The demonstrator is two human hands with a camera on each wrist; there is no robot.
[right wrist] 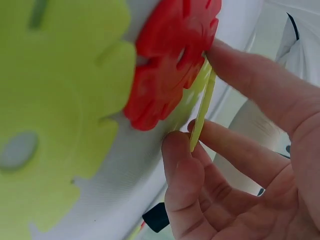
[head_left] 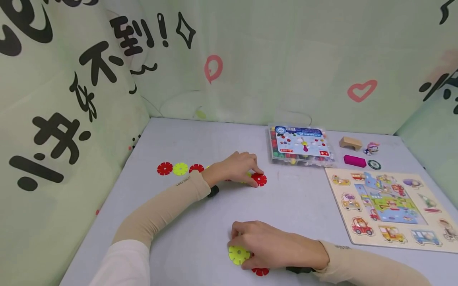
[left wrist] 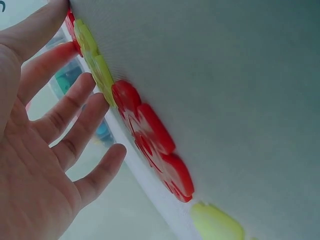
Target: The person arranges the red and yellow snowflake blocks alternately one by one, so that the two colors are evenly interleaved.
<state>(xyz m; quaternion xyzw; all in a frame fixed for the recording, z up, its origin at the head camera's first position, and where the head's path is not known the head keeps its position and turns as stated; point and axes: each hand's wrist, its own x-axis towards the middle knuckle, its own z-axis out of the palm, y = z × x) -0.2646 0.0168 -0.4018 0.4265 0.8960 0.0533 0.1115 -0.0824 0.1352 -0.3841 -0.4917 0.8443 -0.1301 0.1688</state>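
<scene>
Near the table's middle, my left hand [head_left: 239, 167] has thumb and index fingertip at opposite edges of a red notched disc [head_left: 259, 179], at the right end of a row. Farther left in that row lie a red disc [head_left: 165, 168], a yellow-green disc [head_left: 180, 169] and another red one [head_left: 196, 169]; my wrist hides part of it. Its other fingers spread above the row in the left wrist view. At the front, my right hand [head_left: 262, 244] pinches a yellow-green disc [right wrist: 204, 107], tilted on edge in the right wrist view. A red disc [right wrist: 175, 60] lies beside it.
A clear lidded box [head_left: 302, 145] of coloured pieces stands at the back. To its right are a wooden arch block [head_left: 350, 143], a magenta block [head_left: 354, 161], a small figurine [head_left: 371, 148] and a dark green ring [head_left: 374, 165]. A wooden picture puzzle board [head_left: 345, 218] lies at right.
</scene>
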